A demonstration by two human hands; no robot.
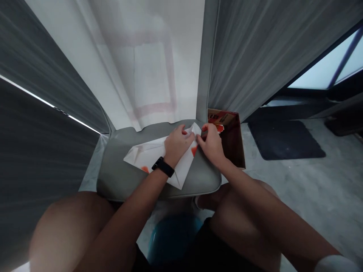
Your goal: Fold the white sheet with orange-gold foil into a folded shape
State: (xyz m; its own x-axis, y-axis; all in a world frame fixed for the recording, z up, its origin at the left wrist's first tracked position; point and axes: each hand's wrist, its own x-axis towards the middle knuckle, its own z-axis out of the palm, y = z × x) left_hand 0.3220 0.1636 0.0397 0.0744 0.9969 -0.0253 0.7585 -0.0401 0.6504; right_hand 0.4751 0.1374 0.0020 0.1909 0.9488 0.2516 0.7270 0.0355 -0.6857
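Folded white paper (153, 153) with orange marks, flat on grey cushion (124, 185), held between both hands: left hand (178, 145), fingers curled over its middle; right hand (210, 145), fingers pinching its far right corner. Red cardboard box (231, 143) just beyond, far right.
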